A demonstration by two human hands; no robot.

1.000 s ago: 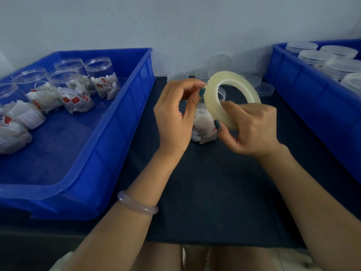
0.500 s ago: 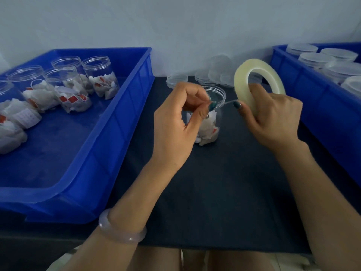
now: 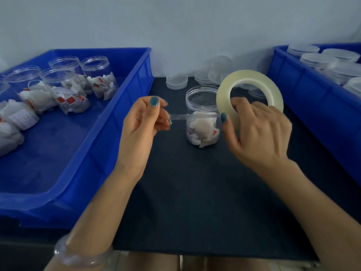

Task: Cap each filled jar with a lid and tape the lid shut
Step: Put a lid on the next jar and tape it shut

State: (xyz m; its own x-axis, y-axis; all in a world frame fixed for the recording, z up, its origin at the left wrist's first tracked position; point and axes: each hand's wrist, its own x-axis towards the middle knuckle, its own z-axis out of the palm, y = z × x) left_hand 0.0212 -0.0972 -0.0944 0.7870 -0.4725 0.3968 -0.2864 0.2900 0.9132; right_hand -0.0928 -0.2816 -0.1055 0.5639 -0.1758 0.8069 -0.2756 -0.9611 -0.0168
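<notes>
A clear jar [image 3: 202,122] with white sachets inside stands uncapped on the dark mat [image 3: 195,192], between my hands. My right hand [image 3: 257,133] grips a roll of clear tape [image 3: 250,89], fingers through its hole, just right of the jar. My left hand [image 3: 144,124] pinches the free end of a tape strip [image 3: 187,116] that stretches in front of the jar, from my left fingers to the roll. Loose clear lids [image 3: 176,81] lie behind the jar by the wall.
A blue bin [image 3: 109,133] on the left holds several uncapped filled jars [image 3: 66,90]. A second blue bin [image 3: 304,89] at the right holds several lidded jars [image 3: 320,59]. A pale wall stands close behind.
My hands have drawn apart: the left moved left with the tape end, the right moved right with the roll. A longer strip now spans in front of the jar.
</notes>
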